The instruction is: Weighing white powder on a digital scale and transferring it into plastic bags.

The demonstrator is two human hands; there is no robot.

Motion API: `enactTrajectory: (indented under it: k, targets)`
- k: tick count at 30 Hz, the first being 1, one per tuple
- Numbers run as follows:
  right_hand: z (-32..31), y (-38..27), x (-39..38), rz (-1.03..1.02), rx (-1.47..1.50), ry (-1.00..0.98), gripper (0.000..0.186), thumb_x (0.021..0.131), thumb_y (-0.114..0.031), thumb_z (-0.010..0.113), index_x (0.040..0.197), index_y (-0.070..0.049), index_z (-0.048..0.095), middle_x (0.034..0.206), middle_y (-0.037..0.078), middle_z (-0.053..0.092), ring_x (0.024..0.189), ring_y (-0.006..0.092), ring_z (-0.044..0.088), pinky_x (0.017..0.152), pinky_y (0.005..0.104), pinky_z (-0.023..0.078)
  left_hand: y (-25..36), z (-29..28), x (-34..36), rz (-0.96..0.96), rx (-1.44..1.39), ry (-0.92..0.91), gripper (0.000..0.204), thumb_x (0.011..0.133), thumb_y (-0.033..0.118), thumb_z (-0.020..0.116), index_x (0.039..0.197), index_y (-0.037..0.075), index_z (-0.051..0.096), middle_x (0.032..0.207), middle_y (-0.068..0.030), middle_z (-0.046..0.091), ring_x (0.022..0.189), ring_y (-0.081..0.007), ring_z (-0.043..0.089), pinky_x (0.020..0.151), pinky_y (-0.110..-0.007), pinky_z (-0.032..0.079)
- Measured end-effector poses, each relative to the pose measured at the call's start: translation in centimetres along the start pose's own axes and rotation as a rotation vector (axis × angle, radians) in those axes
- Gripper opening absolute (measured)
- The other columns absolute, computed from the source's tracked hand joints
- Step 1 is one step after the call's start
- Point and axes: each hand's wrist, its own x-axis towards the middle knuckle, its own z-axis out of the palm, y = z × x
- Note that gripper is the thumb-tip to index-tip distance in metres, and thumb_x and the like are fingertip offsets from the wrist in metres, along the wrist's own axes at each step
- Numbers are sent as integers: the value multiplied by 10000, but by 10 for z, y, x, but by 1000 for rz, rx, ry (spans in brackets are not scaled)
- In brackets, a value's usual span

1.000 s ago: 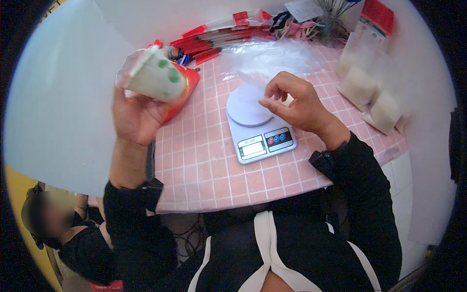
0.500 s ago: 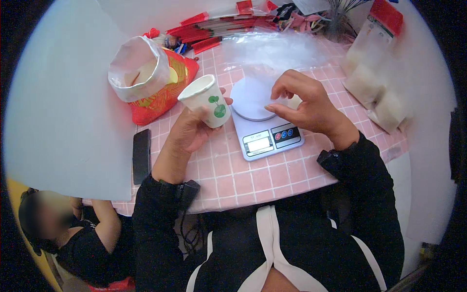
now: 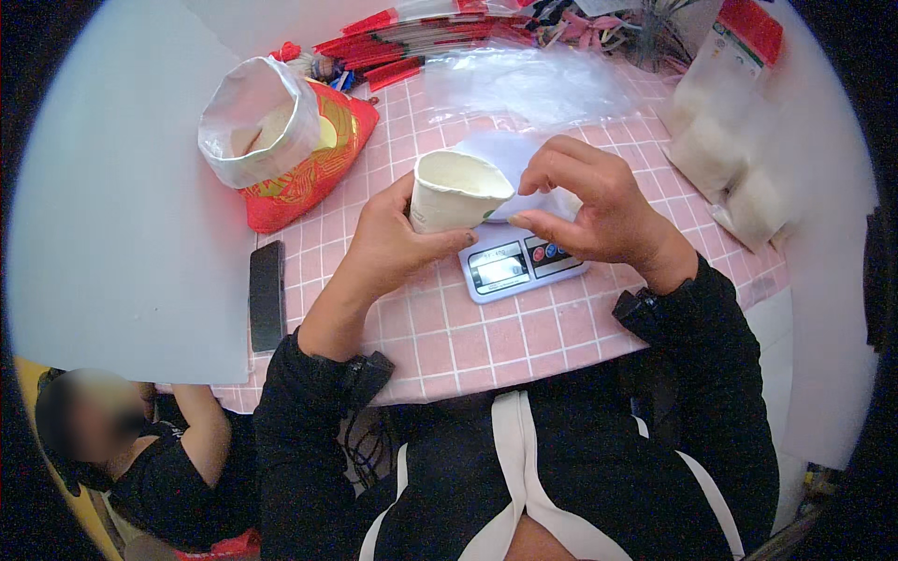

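Note:
My left hand point(image 3: 398, 229) is closed round a white paper cup point(image 3: 460, 182), thumb across its front. The cup tilts toward my right hand, with its squeezed rim facing up; its inside looks pale, and I cannot tell what it holds. Behind it, partly covered, is a white kitchen scale point(image 3: 500, 271) with a lit display. Above the scale's right side hovers my right hand point(image 3: 589, 201), fingers curled, thumb and fingertips apart. A pale patch shows in the curve of that hand; what it is remains unclear.
An opened red-and-gold sack point(image 3: 309, 159) with a white lining stands at left, above a dark phone point(image 3: 267, 297). Clear plastic bags point(image 3: 533, 86) and red-edged packaging point(image 3: 421, 47) lie at the back. Filled clear packs point(image 3: 720, 168) lie at right. Another person point(image 3: 178, 458) sits lower left.
My left hand has brought the cup rightward, close to my right hand and over the scale, turning its mouth more into view. My right hand has stayed nearly in place.

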Motion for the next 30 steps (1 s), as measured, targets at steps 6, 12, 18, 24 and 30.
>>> enactTrajectory:
  k: [6,12,18,24,30]
  targets:
    - [0,0,-1,17,4,-1,248,740,-181,796,832,-29,622,807,92,600,744,224,607,643,315,476,8,0,-2,1,224,76,532,673,142,851,1134,9,622,993,-95,698,891,-150,655,803,-304,527]
    - [-3,0,-1,23,25,-59,320,706,-201,818,875,-39,601,839,102,587,778,260,600,664,343,484,10,0,1,-20,203,56,501,675,151,844,1108,15,633,985,-102,695,876,-165,658,791,-319,525]
    - [-6,0,-1,47,17,-87,369,669,-174,830,903,-39,578,857,104,574,791,274,591,686,355,489,28,-4,14,52,413,-31,508,667,193,832,1097,12,629,1002,-149,682,917,-255,663,821,-353,505]
    - [-8,5,-4,57,5,-57,345,677,-132,831,896,-35,582,857,92,583,774,244,602,679,332,496,41,-1,27,66,509,-87,486,655,201,835,1055,4,642,984,-181,664,923,-309,648,824,-368,500]
    - [-11,4,-4,57,14,-60,336,687,-112,821,895,-55,563,887,80,595,810,253,607,668,346,496,50,-1,33,141,634,-94,484,654,196,834,1045,-14,640,1006,-185,655,922,-313,646,828,-378,500]
